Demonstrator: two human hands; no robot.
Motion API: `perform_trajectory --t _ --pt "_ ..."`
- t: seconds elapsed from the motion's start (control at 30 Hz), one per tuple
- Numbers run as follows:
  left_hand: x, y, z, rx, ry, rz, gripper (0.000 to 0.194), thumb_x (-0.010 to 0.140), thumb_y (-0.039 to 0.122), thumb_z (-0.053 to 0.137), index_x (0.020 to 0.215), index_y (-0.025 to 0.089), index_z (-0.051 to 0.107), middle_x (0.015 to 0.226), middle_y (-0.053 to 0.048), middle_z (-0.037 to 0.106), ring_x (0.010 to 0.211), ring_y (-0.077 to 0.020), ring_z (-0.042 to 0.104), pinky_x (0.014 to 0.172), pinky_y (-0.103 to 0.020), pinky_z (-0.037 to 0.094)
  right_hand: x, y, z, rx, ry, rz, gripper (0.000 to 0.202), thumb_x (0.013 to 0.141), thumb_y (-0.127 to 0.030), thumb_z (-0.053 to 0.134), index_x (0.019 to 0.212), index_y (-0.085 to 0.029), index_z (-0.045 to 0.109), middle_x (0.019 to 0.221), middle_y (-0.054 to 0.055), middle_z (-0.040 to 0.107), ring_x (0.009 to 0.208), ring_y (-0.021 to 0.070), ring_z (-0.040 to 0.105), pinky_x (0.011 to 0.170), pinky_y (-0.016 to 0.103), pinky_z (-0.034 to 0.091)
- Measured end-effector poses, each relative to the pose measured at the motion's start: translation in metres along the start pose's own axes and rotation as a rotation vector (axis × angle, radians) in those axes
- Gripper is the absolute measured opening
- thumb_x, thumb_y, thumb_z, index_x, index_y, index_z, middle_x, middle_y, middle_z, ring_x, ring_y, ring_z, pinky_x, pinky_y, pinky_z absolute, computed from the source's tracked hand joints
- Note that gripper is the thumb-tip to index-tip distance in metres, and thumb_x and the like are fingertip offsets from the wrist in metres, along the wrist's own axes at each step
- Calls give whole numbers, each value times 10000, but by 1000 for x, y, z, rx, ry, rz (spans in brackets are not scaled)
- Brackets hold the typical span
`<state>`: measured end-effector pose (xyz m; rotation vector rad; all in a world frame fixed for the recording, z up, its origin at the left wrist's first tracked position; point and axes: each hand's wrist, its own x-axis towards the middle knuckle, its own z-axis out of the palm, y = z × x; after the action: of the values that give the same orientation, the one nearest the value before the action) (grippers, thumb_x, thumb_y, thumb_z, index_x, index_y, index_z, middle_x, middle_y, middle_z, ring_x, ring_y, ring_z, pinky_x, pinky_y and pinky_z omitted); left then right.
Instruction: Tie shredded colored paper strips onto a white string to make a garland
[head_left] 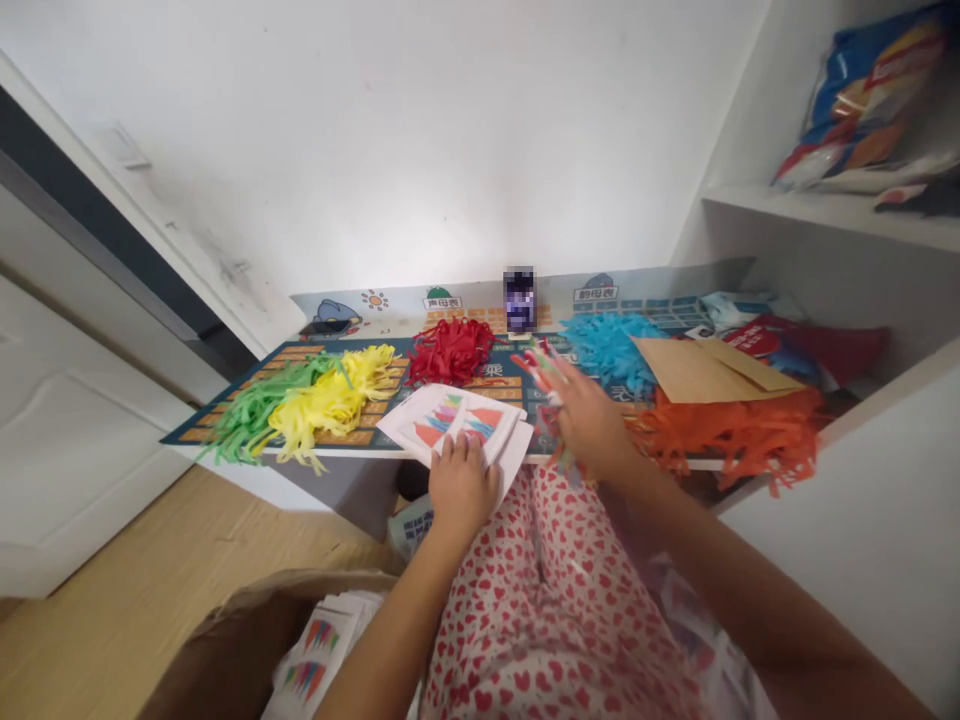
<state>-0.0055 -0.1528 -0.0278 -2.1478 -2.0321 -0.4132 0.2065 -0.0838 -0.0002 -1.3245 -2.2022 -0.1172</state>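
My left hand [463,480] lies on top of white printed packets [420,415] with coloured tassel pictures, at the desk's front edge. Its fingers rest over the upper packet, which partly overhangs the edge. My right hand [589,415] is closed around a bunch of mixed-colour paper strips [544,372], slightly blurred. Around the hands lie fringed paper tassels: red [454,350] behind the packets, blue [611,345] behind my right hand, and orange [739,430] to its right. Yellow [337,395] and green [266,400] tassels lie together on the left.
A brown paper envelope [705,370] lies over the orange tassels. A phone-like device [520,300], blurred out, stands against the wall. Below left is an open cardboard box [225,640] with printed packets [319,650]. A shelf [825,215] with a snack bag [870,90] is at right.
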Motion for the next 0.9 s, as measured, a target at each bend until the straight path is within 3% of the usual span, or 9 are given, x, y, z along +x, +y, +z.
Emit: perform_trajectory --t 0.1,0.17,0.27,0.37,0.5,0.63,0.73,0.9 --pt "9 11 -2 -36 20 -38 499 864 287 518 1310 73 583 1382 -237 556 1301 -430 471 1047 -573 367 -54 -27 27 -4 79 -288 528 947 -117 411 1448 -282 447 1554 59 371 1435 319 275 1086 531 346" --pt "12 12 -2 -60 24 -56 486 853 273 533 1299 89 594 1362 -235 574 1291 -424 481 1040 -570 375 -82 -32 51 -27 31 -336 519 949 -86 400 1436 -255 459 1496 77 460 1424 328 295 1025 535 402" --pt "14 8 -2 -76 51 -50 473 872 307 521 1291 103 599 1320 -218 610 1286 -402 491 1050 -549 376 -97 -24 68 -51 -45 -379 458 971 -115 413 1407 -232 489 1466 90 496 1400 328 340 1005 532 413" --pt "14 2 -2 -95 95 -54 475 891 340 495 1297 115 593 1317 -204 612 1298 -380 484 1069 -521 370 -90 -20 58 -65 -125 -391 425 982 -156 437 1392 -244 503 1495 88 458 1380 328 366 987 527 417" --pt "12 2 0 -80 108 -36 490 900 343 479 1315 101 575 1344 -204 594 1309 -375 479 1070 -500 381 -64 -34 25 -92 -313 -333 450 930 -166 529 1377 -218 519 1457 110 503 1299 341 457 916 497 470" --pt "9 6 4 -34 97 -26 489 904 322 468 1313 76 574 1343 -229 590 1305 -403 477 1046 -544 388 -24 -61 3 -137 -421 -166 353 882 -176 582 1232 -195 617 1240 118 656 1011 291 635 799 399 518" --pt "8 4 7 -37 134 -41 461 894 286 478 1307 109 582 1340 -204 602 1298 -385 494 1052 -537 391 -8 -82 4 -161 -374 -124 251 919 -179 515 1119 -124 656 1124 175 673 976 312 639 794 423 513" --pt "6 -4 14 -58 176 -11 424 875 234 488 1262 119 620 1308 -186 632 1285 -369 516 1058 -515 402 -16 -92 31 -156 -340 -191 292 934 -107 443 1172 -93 611 1167 188 642 1070 288 594 899 431 483"
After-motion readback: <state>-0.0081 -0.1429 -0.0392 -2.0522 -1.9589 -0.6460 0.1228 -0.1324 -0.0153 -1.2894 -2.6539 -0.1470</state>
